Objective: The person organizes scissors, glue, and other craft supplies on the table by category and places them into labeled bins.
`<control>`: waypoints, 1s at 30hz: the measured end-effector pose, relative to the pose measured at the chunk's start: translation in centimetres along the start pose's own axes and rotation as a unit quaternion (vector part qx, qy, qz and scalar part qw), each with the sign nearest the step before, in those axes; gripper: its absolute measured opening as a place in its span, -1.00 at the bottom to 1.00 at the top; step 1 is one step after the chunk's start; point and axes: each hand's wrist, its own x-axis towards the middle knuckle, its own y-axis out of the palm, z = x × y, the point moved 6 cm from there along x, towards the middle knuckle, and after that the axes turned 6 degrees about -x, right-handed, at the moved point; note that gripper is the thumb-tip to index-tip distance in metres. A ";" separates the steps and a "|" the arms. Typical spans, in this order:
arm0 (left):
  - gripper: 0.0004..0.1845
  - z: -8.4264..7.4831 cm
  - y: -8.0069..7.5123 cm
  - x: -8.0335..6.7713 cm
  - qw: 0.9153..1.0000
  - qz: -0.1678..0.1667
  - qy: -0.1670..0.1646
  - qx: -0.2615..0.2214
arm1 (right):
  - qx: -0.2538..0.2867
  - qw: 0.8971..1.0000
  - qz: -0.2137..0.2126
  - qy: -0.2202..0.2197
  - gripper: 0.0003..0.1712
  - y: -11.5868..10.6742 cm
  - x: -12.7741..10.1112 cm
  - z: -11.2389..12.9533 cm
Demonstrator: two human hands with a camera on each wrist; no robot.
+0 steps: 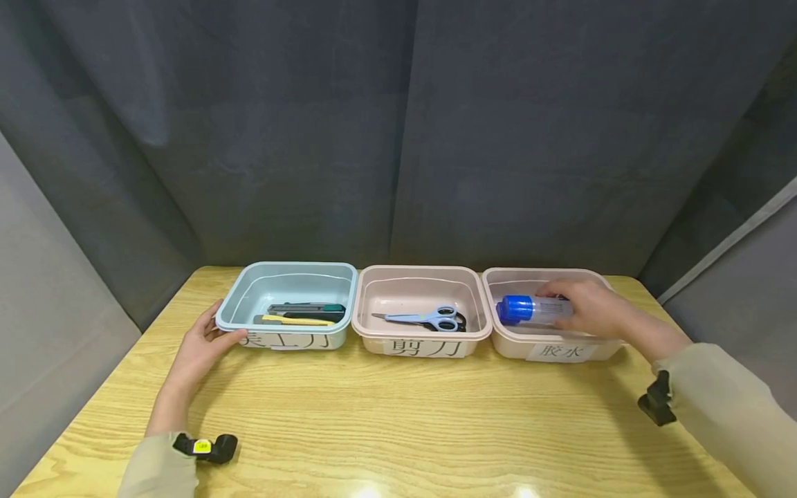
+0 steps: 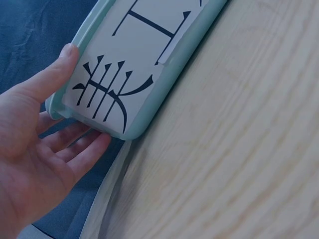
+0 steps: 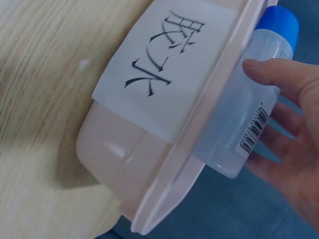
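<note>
My right hand [image 1: 588, 308] grips a clear glue bottle [image 3: 244, 109] with a blue cap, thumb on one side and fingers round the other. The bottle lies sideways at the pink right-hand bin [image 1: 563, 274], over its opening in the head view. At the far left, my left hand [image 1: 202, 342] holds the front left corner of a light blue bin [image 2: 142, 132], its thumb on the rim and its fingers at the end wall. Inside that bin are several utility knives, one of them yellow [image 1: 299, 320] and one dark green [image 1: 311, 308].
Between these two bins stands another pink bin [image 1: 420, 273] holding blue-handled scissors [image 1: 429, 317] and a dark-handled pair beneath. White labels with black characters mark the bin fronts. The wooden table [image 1: 405, 415] stretches before them, and a dark curtain [image 1: 398, 138] hangs behind.
</note>
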 end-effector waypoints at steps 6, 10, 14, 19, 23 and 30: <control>-0.05 0.1 -0.1 0.0 1.000 -0.001 0.003 -0.003 | 0.017 0.998 0.047 0.031 -0.55 1.4 0.2 -1.1; -0.05 0.1 -0.2 0.0 1.000 -0.002 0.002 -0.003 | 0.023 0.997 0.058 0.047 -0.56 2.3 0.4 -1.5; -0.05 0.1 -0.1 0.0 1.000 -0.001 0.002 -0.003 | 0.030 0.995 0.072 0.063 -0.58 3.3 0.5 -2.1; -0.05 0.2 0.0 0.2 1.000 0.000 0.001 -0.005 | 0.044 0.992 0.086 0.086 -0.58 4.4 0.1 -3.0; -0.05 0.1 -0.1 0.3 1.000 0.000 0.001 -0.006 | 0.054 0.989 0.091 0.103 -0.57 5.0 -0.1 -4.0; -0.04 0.0 0.0 0.1 1.000 0.002 -0.003 -0.009 | 0.078 0.985 0.100 0.118 -0.62 5.7 0.1 -4.7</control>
